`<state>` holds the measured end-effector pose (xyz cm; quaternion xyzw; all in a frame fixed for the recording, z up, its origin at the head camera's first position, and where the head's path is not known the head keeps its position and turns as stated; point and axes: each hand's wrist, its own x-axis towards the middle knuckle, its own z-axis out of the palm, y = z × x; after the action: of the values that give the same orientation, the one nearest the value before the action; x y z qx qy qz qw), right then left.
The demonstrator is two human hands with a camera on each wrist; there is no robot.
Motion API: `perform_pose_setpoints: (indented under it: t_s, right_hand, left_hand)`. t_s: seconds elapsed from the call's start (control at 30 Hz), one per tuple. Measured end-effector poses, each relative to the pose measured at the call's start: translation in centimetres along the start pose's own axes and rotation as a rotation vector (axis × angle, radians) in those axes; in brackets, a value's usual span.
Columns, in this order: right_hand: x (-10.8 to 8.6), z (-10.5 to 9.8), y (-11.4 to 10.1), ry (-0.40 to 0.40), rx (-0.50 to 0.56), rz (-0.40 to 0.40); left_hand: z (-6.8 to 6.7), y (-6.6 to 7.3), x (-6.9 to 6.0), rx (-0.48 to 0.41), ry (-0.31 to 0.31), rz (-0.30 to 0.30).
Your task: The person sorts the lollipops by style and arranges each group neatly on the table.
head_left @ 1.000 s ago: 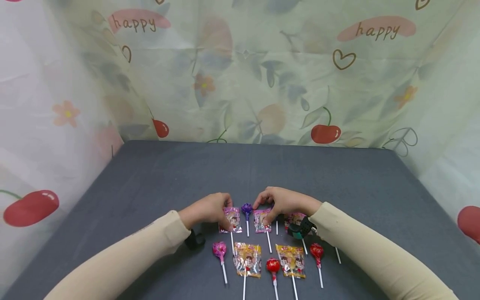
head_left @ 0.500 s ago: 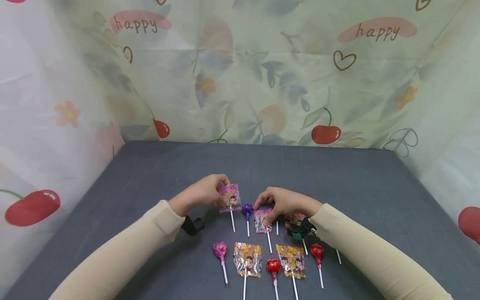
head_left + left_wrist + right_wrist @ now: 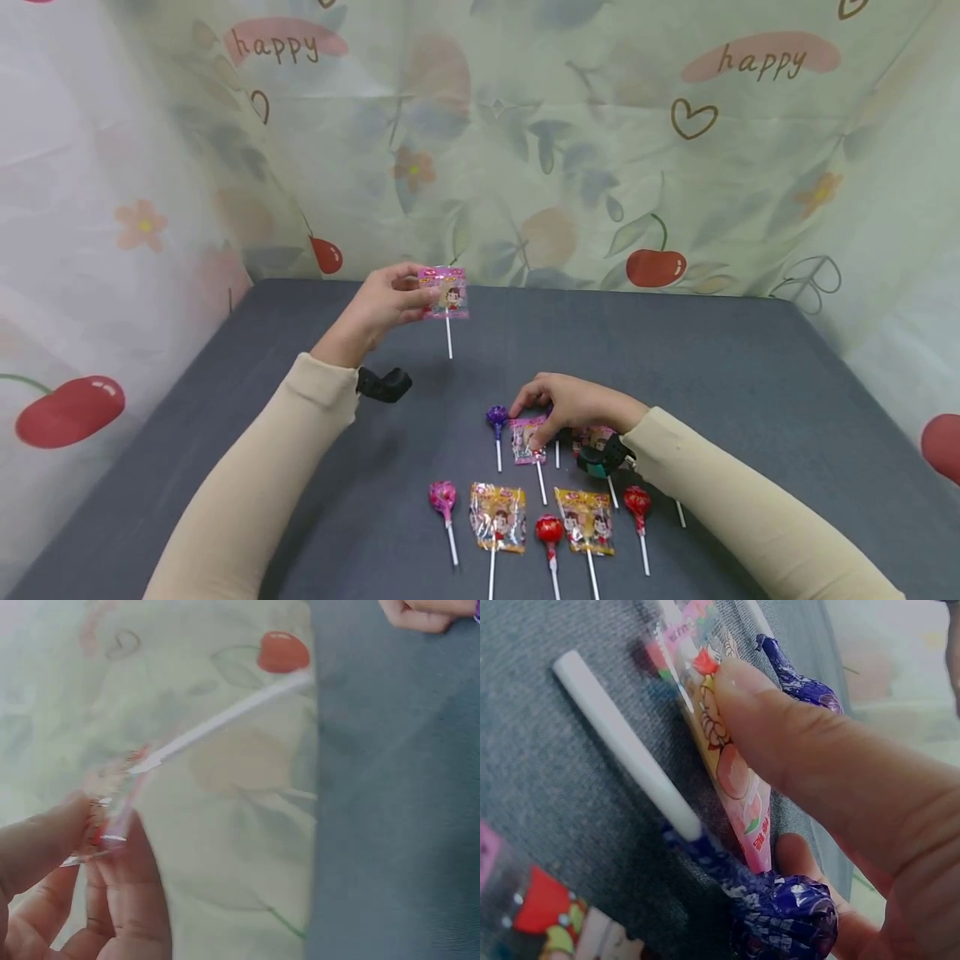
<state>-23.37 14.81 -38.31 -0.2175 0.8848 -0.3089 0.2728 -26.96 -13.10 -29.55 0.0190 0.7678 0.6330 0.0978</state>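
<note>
My left hand [image 3: 384, 302] pinches a flat lollipop in a pink wrapper [image 3: 454, 300], raised above the far part of the table with its white stick hanging down. In the left wrist view, thumb and fingers grip the wrapper [image 3: 101, 825] edge-on. My right hand [image 3: 573, 406] stays low over the table, its thumb on another pink-wrapped lollipop [image 3: 522, 448] and its fingers at the far end of that packet. A purple lollipop [image 3: 497, 418] lies left of this packet. Another purple lollipop [image 3: 791, 919] lies close under the right hand, partly hidden in the head view.
Nearer on the dark table [image 3: 337, 533] lie a pink ball lollipop [image 3: 443, 497], two yellow-wrapped lollipops [image 3: 498, 518] and two red ball lollipops [image 3: 550, 529]. A third pink packet [image 3: 592, 437] is partly behind the right wrist. A patterned curtain [image 3: 495, 167] stands behind the table.
My left hand has lifted its pink-wrapped lollipop off the row and carried it up, away from me and slightly left. My right hand has kept its place on the other packet.
</note>
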Motion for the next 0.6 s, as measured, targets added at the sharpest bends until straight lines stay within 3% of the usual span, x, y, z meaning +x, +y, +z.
perform_pose_setpoints:
  t_s: [0.13, 0.33, 0.6]
  right_hand:
    - [0.0, 0.0, -0.1, -0.001, 0.003, 0.008]
    - [-0.2, 0.0, -0.1, -0.011, -0.026, -0.023]
    - [0.0, -0.1, 0.1, -0.01, -0.012, -0.033]
  left_hand:
    - [0.1, -1.9, 1.4, -0.062, 0.031, -0.039]
    - [0.3, -5.1, 3.2, -0.095, 0.021, -0.135]
    - [1.1, -8.3, 4.0, -0.039, 0.006, -0.275]
